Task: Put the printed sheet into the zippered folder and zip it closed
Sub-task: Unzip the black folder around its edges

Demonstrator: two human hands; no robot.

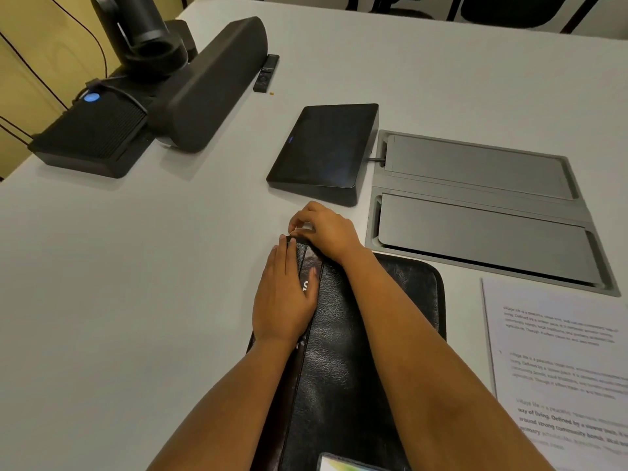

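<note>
A black leather zippered folder point(343, 355) lies flat on the white table in front of me. My left hand point(285, 297) rests palm down on the folder's left edge, fingers together. At the folder's far left corner, my right hand point(323, 229) pinches something small and pale, apparently the zipper pull; the pull itself is mostly hidden by my fingers. The printed sheet point(560, 365) lies on the table to the right of the folder, text facing up, partly cut off by the frame edge.
A dark tablet console point(326, 147) stands just beyond my hands. A grey recessed cable box point(475, 205) with two lids sits at the right. A black soundbar point(210, 83), camera unit, flat box point(91, 134) and remote point(266, 73) occupy the far left.
</note>
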